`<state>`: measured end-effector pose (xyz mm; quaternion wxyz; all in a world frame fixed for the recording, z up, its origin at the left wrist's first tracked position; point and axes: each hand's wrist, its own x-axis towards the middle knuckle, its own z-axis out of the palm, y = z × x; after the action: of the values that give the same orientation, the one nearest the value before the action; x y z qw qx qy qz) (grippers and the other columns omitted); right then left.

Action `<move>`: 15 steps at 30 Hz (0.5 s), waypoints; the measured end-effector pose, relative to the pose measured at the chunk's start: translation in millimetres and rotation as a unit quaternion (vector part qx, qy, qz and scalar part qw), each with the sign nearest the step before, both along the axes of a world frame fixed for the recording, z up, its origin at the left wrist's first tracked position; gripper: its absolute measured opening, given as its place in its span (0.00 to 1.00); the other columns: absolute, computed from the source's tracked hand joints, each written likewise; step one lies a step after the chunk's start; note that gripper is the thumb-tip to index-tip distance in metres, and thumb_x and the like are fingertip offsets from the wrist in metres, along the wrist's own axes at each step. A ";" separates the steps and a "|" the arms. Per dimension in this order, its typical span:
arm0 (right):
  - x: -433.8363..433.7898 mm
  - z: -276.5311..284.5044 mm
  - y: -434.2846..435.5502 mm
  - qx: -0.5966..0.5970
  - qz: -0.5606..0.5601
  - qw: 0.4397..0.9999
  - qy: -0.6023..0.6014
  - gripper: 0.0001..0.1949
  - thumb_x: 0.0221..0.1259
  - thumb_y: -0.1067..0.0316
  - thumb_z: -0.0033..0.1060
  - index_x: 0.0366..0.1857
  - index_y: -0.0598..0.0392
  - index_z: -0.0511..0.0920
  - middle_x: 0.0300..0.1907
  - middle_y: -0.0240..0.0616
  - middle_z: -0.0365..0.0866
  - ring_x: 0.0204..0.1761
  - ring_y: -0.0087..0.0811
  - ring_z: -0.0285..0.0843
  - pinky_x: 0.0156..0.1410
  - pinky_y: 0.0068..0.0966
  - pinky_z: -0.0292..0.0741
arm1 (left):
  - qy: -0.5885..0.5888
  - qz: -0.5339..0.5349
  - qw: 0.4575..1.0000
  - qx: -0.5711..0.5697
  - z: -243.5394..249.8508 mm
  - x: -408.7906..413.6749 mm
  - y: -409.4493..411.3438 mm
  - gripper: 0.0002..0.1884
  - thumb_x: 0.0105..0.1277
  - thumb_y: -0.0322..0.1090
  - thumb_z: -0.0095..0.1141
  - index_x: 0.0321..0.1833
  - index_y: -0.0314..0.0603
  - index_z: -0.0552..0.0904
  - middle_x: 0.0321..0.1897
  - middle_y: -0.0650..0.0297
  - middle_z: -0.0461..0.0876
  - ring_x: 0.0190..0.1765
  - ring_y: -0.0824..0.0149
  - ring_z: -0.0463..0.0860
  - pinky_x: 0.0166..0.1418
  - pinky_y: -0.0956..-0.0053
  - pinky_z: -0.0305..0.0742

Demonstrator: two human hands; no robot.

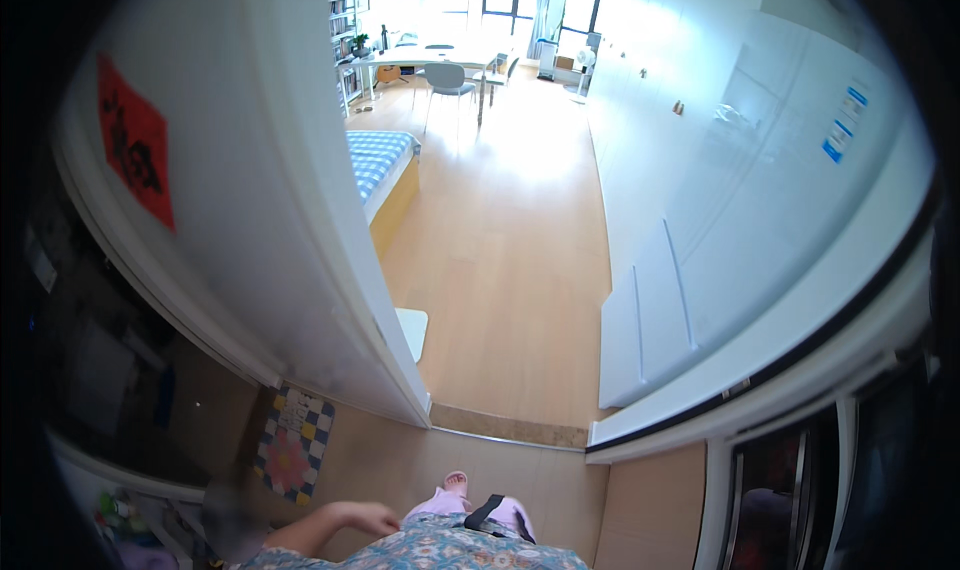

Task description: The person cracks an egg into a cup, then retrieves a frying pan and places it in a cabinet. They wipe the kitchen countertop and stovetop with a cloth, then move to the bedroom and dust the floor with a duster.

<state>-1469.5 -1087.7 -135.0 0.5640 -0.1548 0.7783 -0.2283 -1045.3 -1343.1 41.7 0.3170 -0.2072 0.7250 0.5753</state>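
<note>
My left hand (375,519) hangs at the lower left beside the patterned blue top (480,544), its fingers loosely curled; whether it holds anything cannot be made out. Below the top, pink trousers (436,501) and one foot in a pink slipper (456,483) show. A black strap (484,513) lies over the trousers at the front. My right hand is out of view. Before me a stone threshold (510,426) crosses the doorway, with a wood floor (502,285) beyond it.
A checkered floor mat (294,450) with a pink flower lies left. White walls and a red paper (135,146) flank the doorway. Beyond stand a bed (381,161) with a blue-checked cover, a chair (445,79), a white table (427,58) and, along the right, white cabinets (675,157).
</note>
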 end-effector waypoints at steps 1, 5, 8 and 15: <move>-12.1 -0.5 -12.9 0.012 -0.017 1.000 -0.006 0.08 0.54 0.74 0.48 0.35 0.60 0.78 0.28 0.40 0.80 0.24 0.30 0.77 0.32 0.27 0.76 | 0.001 0.024 0.994 -0.108 18.4 -35.6 -34.1 0.20 0.64 0.47 0.50 0.48 0.39 0.81 0.47 0.51 0.81 0.52 0.54 0.79 0.55 0.65 0.73; -61.0 -7.3 -85.4 0.040 -0.066 0.996 -0.034 0.08 0.54 0.75 0.47 0.34 0.61 0.77 0.28 0.39 0.80 0.24 0.30 0.77 0.31 0.27 0.76 | 0.116 0.078 0.931 -0.337 11.4 -153.7 -140.6 0.14 0.67 0.42 0.47 0.46 0.43 0.80 0.45 0.56 0.80 0.51 0.54 0.79 0.52 0.63 0.75; -110.2 -24.2 -150.5 0.061 -0.089 0.993 -0.055 0.08 0.54 0.75 0.47 0.34 0.61 0.77 0.27 0.39 0.79 0.23 0.29 0.77 0.31 0.26 0.76 | 0.130 0.040 0.943 -0.304 -19.9 -249.0 -218.6 0.15 0.67 0.43 0.48 0.47 0.43 0.80 0.44 0.56 0.81 0.51 0.55 0.79 0.51 0.63 0.75; -320.9 -72.7 -339.1 -0.041 -0.084 0.992 -0.090 0.07 0.54 0.77 0.46 0.33 0.61 0.77 0.26 0.38 0.79 0.22 0.28 0.76 0.29 0.25 0.76 | 0.110 0.113 0.963 -0.220 -93.0 -377.2 -414.5 0.16 0.66 0.41 0.47 0.46 0.38 0.81 0.44 0.51 0.82 0.47 0.52 0.80 0.50 0.62 0.75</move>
<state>-1790.4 -1426.8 -207.8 0.6039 -0.0901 0.7246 -0.3196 -1422.6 -1757.6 -51.3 0.1152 -0.2875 0.8359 0.4531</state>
